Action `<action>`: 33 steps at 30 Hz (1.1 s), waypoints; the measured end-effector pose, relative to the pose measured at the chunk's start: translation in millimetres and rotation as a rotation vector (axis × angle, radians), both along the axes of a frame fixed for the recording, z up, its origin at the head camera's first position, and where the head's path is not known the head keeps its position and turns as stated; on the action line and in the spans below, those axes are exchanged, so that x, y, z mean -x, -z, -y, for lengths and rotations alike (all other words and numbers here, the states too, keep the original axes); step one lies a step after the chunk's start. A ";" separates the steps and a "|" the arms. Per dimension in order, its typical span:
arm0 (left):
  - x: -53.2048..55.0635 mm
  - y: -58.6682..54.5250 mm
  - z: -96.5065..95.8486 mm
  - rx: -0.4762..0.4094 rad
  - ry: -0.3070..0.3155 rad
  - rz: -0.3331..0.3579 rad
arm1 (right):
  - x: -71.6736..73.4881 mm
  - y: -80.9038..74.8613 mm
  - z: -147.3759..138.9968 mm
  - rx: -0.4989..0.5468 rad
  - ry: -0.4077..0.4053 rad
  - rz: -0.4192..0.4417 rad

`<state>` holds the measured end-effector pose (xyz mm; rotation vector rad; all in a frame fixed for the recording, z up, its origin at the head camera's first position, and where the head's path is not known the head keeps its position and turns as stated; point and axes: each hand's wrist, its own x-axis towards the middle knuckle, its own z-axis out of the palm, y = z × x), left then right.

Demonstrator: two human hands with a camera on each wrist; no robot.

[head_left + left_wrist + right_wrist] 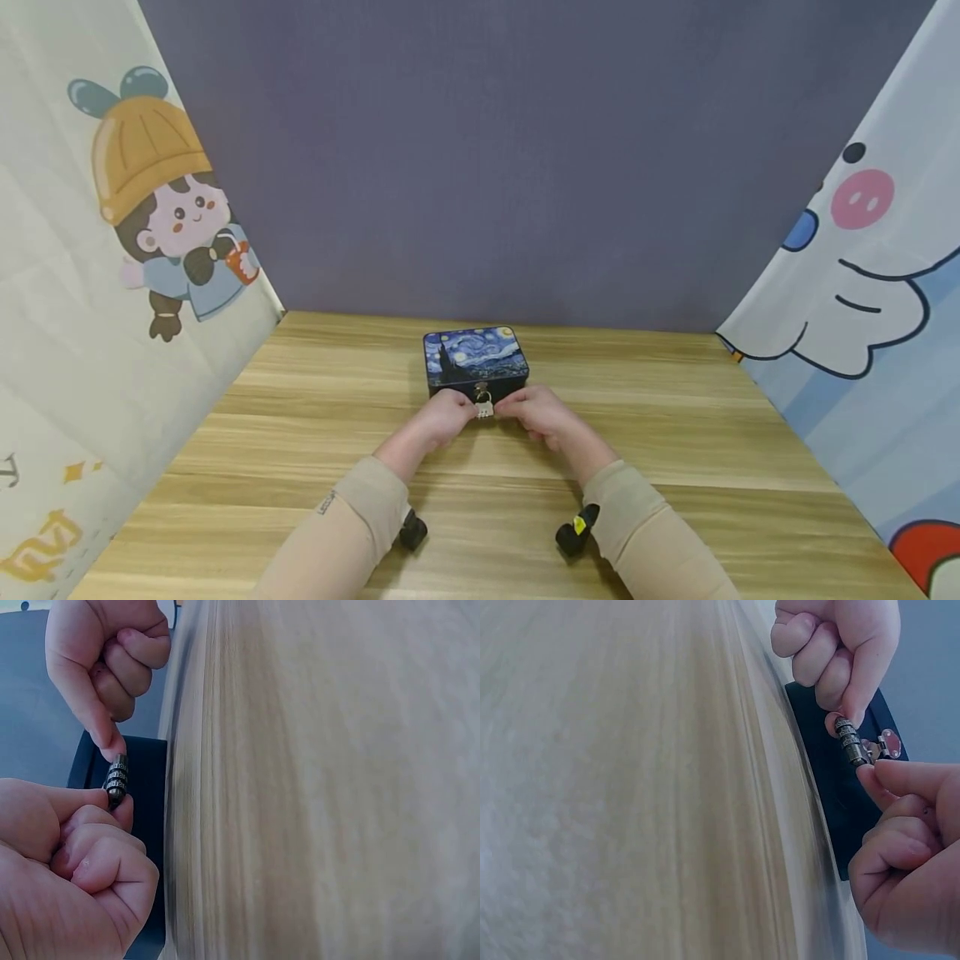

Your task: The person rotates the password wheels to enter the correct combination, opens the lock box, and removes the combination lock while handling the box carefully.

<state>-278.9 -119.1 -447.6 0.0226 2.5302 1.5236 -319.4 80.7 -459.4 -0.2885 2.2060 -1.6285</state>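
Note:
A small combination padlock (484, 409) hangs by its shackle at the front clasp of a dark tin box (476, 354), whose lid carries a blue and yellow swirling night-sky picture. From the left, my left hand (447, 414) pinches the padlock between thumb and forefinger. My right hand (540, 411) pinches its opposite side with thumb and forefinger tips. Several number dials (118, 776) show along the padlock's lower face in the left wrist view. A shiny metal clasp (890, 742) appears beside the shackle in the right wrist view. The box lid is down.
The box stands near the far edge of a wood-grain table (315, 433). Behind it rises a dark grey-blue panel (495, 167). Cartoon-printed curtains hang on the left (60, 250) and right (900, 333). Black wrist cameras (412, 531) are strapped by both sleeves.

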 end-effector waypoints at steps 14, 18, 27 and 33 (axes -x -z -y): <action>-3.2 -1.6 0.3 0.018 0.004 0.006 | -2.5 -1.2 -1.4 -0.004 -0.013 -0.008; -4.9 -2.5 1.5 0.009 0.004 0.012 | -3.3 -1.2 -2.3 -0.008 -0.014 -0.007; -5.0 -4.1 1.8 -0.003 -0.005 0.022 | -2.7 -2.7 -5.7 -0.027 -0.006 -0.017; -7.6 -7.5 3.0 0.007 -0.004 0.027 | -3.0 -7.6 -8.0 -0.028 0.032 -0.010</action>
